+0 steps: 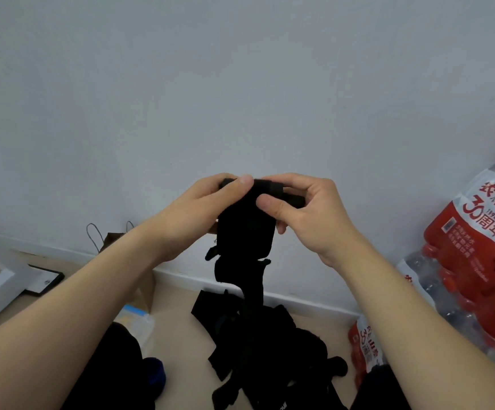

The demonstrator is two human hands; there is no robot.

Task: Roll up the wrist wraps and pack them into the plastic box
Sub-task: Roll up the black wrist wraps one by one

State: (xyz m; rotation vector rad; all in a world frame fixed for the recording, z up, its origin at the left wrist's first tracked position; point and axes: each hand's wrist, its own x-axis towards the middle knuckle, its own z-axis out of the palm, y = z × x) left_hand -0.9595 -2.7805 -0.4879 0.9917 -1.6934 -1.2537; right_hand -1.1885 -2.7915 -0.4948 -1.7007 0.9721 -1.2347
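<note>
I hold a black wrist wrap [247, 229] up in front of the wall at mid frame. My left hand [199, 214] grips its top left end, thumb on top. My right hand [308, 214] pinches the top right end, thumb pressing on the front. The wrap's top edge is rolled between my fingers and the rest hangs down as a long tail toward the floor. Below it, several more black wraps [269, 344] lie in a loose pile on the floor. A clear plastic box [138, 319] with a blue rim sits on the floor at lower left, partly behind my left forearm.
Shrink-wrapped packs of water bottles with red labels [476, 261] stand at the right, a smaller pack [364, 347] beside the pile. A brown paper bag [113, 239] leans on the wall behind my left arm. A white frame [0, 288] lies far left.
</note>
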